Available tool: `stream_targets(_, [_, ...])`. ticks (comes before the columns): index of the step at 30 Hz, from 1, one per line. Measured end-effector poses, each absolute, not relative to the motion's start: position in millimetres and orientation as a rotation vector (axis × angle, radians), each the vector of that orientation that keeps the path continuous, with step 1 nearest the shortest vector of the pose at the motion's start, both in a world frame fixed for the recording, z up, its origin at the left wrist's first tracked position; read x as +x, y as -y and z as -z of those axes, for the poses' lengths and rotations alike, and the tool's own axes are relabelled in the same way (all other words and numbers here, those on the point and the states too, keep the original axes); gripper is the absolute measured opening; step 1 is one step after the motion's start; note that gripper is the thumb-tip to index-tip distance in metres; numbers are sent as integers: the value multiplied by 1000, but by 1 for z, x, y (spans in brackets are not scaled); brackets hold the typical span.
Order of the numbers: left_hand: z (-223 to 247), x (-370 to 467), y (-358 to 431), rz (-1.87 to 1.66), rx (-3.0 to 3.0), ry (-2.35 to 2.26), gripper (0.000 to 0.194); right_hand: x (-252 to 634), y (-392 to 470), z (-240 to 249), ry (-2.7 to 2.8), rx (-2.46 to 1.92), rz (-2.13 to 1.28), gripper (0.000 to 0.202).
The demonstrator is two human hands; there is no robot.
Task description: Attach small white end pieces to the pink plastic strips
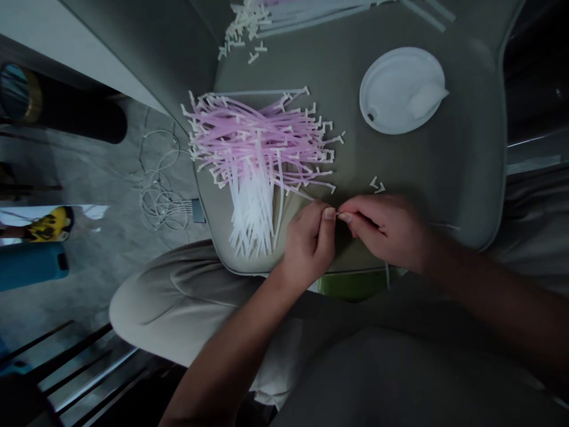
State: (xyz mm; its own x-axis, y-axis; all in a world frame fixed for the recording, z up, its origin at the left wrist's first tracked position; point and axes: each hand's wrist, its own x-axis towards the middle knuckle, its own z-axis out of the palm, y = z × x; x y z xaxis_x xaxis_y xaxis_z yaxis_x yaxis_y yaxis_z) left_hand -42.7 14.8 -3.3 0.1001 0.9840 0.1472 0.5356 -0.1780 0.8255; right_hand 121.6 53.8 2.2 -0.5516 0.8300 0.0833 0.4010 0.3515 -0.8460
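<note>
My left hand (310,240) is closed in a pinch near the front edge of the grey seat, with a thin pale tube running from it toward the pile. Right beside it, my right hand (384,228) pinches something small and whitish, mostly hidden by the fingertips. The two hands' fingertips nearly meet. Pink tubes with white end pieces (262,133) lie heaped left of and beyond my hands. White tubes (252,207) lie in a bundle at the heap's near side. Small white connectors (377,185) rest just beyond my right hand.
A white oval dish (386,89) with a white lump in it stands at the back right of the seat (338,65). More connectors (249,24) and long clear tubes (320,15) lie at the far edge. Coiled cables (164,196) are on the floor at left.
</note>
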Motion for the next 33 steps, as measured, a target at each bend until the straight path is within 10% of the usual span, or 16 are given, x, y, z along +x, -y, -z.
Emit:
stream_targets(19, [-1, -44, -16, -942, 1728, -1558, 33, 117, -51, 0, 2113, -1035, -969, 16])
stream_targets(33, [-37, -55, -2, 59, 2019, -1804, 42, 113, -44, 9, 2161, -951, -560, 21])
